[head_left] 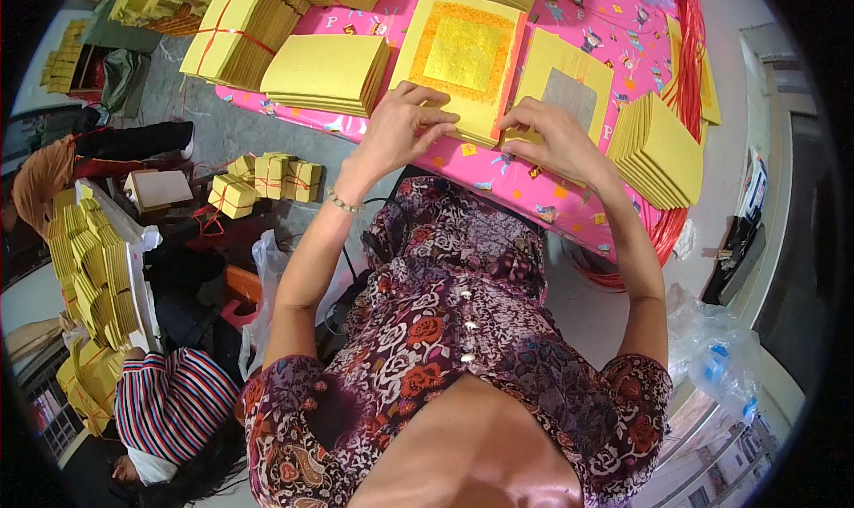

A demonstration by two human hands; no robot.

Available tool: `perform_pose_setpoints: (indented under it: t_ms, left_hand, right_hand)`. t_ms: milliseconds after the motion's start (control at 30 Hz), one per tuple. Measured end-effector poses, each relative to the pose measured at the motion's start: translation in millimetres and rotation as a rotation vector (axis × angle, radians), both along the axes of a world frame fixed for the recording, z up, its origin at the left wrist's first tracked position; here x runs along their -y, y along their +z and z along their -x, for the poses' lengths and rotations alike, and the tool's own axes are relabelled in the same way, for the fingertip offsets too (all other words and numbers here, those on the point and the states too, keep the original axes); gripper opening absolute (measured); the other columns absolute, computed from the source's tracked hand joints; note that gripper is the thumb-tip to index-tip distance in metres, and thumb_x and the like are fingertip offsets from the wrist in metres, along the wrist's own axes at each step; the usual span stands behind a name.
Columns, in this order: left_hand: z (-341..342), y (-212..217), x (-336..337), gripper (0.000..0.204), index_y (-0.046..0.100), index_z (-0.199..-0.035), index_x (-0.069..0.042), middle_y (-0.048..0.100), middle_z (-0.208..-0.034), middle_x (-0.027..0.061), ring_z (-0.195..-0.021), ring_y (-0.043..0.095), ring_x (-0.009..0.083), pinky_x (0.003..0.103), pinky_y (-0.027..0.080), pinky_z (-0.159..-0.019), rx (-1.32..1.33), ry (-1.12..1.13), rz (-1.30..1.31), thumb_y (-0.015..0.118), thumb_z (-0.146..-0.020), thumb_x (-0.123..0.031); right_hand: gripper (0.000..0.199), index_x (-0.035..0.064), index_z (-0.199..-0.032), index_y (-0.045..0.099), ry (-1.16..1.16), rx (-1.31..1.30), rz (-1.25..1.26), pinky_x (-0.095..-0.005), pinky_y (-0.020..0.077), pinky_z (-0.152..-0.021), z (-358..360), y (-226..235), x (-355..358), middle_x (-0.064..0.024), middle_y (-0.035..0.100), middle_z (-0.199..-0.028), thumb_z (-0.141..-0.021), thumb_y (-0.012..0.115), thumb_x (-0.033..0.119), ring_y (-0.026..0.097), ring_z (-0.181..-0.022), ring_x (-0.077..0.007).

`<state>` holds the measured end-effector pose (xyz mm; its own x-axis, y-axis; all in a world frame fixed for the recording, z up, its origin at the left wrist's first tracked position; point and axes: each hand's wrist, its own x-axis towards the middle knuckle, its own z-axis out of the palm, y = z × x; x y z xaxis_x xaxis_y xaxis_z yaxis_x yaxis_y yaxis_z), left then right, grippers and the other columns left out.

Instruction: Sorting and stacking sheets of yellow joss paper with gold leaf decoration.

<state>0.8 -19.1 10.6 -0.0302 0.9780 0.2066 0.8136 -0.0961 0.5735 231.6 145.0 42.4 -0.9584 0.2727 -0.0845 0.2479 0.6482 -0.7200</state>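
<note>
Directly ahead lies a stack of yellow paper sheets (467, 50), its top sheet bearing a gold foil square within an orange border. My left hand (402, 127) grips the near left corner, fingers curled over the top and thumb at the front edge. On the opposite near corner, my right hand (553, 133) has its fingers and thumb bent around the edge. Under my right hand and beyond it is another yellow sheet with a silver-grey square (571, 97). Folded yellow paper (325, 70) is piled just left of the stack.
A pink patterned cloth (471, 172) covers the table. More folded yellow paper (656, 148) and red plastic strands (689, 54) are at its right. Tied yellow bundles (236, 41) stand at the left; others (267, 181) sit lower down. A person in a striped top (173, 410) is at lower left.
</note>
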Motion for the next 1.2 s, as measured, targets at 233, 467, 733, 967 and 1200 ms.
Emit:
perform_pose_setpoints:
  t_ms: [233, 467, 733, 967, 1200]
  left_hand:
    - [1, 2, -1, 0.018, 0.08, -0.103, -0.014, 0.069, -0.112, 0.0086, -0.106, 0.061, 0.0278, 0.039, 0.05, -0.093, -0.007, 0.004, 0.007, 0.072, -0.087, -0.019]
    - [2, 2, -2, 0.017, 0.08, -0.101, -0.014, 0.07, -0.112, 0.0095, -0.105, 0.061, 0.0282, 0.039, 0.05, -0.093, 0.008, -0.001, 0.011, 0.072, -0.087, -0.019]
    - [1, 3, -1, 0.018, 0.081, -0.101, -0.014, 0.07, -0.111, 0.0101, -0.105, 0.061, 0.0277, 0.039, 0.049, -0.094, 0.026, 0.016, 0.021, 0.072, -0.087, -0.02]
    - [2, 3, -3, 0.018, 0.081, -0.102, -0.014, 0.07, -0.111, 0.0101, -0.104, 0.061, 0.0274, 0.038, 0.05, -0.093, 0.019, 0.011, 0.014, 0.073, -0.086, -0.02]
    - [1, -1, -2, 0.019, 0.081, -0.099, -0.014, 0.071, -0.108, 0.0079, -0.103, 0.061, 0.0265, 0.039, 0.051, -0.09, 0.025, 0.022, -0.002, 0.073, -0.085, -0.024]
  right_hand:
    - [0.028, 0.0048, -0.108, 0.065, -0.016, -0.055, -0.095, -0.0414, 0.0526, -0.08, -3, -6, 8, -0.0121, 0.065, -0.099, -0.086, 0.074, 0.02, 0.066, -0.093, -0.0308]
    - [0.027, 0.0044, -0.103, 0.063, -0.02, -0.094, -0.147, -0.0447, 0.0527, -0.077, -1, -4, 12, -0.012, 0.065, -0.095, -0.085, 0.073, 0.021, 0.066, -0.09, -0.033]
    - [0.027, 0.0041, -0.106, 0.066, -0.021, -0.073, -0.16, -0.0411, 0.0522, -0.078, -1, -5, 12, -0.0121, 0.064, -0.096, -0.087, 0.074, 0.021, 0.066, -0.09, -0.0314]
    - [0.027, 0.0046, -0.105, 0.065, -0.026, -0.107, -0.191, -0.0417, 0.0526, -0.077, 0, -6, 14, -0.0123, 0.065, -0.096, -0.088, 0.073, 0.024, 0.066, -0.089, -0.0324]
    - [0.026, 0.0043, -0.104, 0.064, -0.028, -0.106, -0.203, -0.0428, 0.0524, -0.075, 0, -7, 17, -0.0127, 0.063, -0.094, -0.089, 0.072, 0.023, 0.065, -0.088, -0.0332]
